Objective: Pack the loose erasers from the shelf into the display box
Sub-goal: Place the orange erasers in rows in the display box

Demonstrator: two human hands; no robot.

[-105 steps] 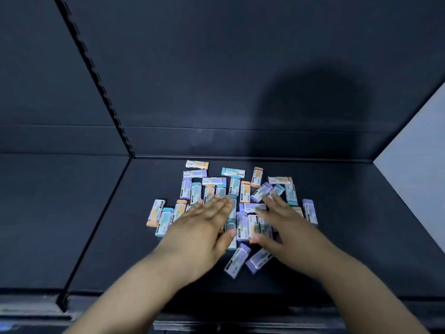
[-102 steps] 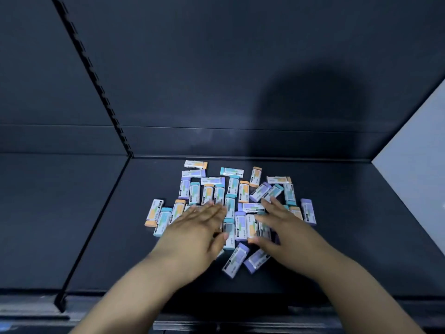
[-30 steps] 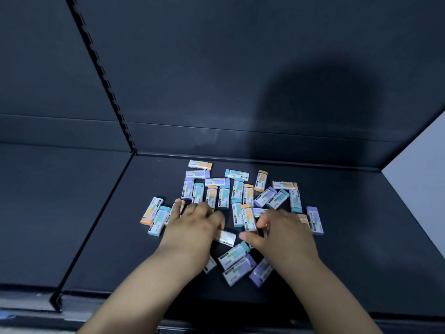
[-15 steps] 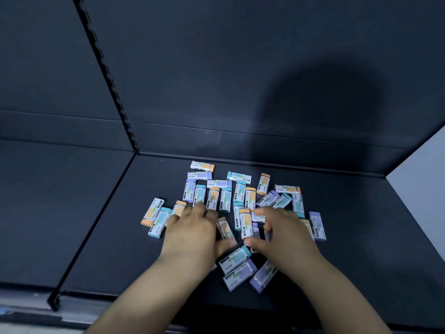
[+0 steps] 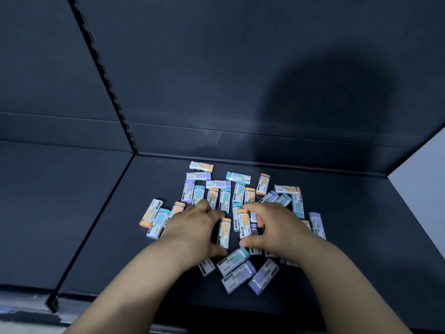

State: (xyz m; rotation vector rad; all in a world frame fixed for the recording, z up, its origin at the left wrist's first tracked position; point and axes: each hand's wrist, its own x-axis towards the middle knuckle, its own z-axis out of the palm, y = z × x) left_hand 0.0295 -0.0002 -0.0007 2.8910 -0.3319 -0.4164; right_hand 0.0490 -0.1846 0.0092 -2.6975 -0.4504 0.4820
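Observation:
Several loose erasers in white sleeves with orange, teal or purple ends lie scattered on the dark shelf. My left hand rests curled over the left part of the pile. Its fingers and thumb close around an orange-ended eraser. My right hand is curled over the middle of the pile, with forefinger and thumb pinching a green-and-orange-labelled eraser. Three erasers lie nearest me, below both thumbs. Both hands hide some erasers. No display box is in view.
A dark back panel rises behind the shelf. A slotted upright divides it from another dark shelf bay on the left. A pale side wall closes the right. The shelf's front edge runs below my forearms.
Both hands went from flat on the pile to curled, and drew towards each other. Erasers near the front were pushed askew. An orange-ended eraser now stands between the hands.

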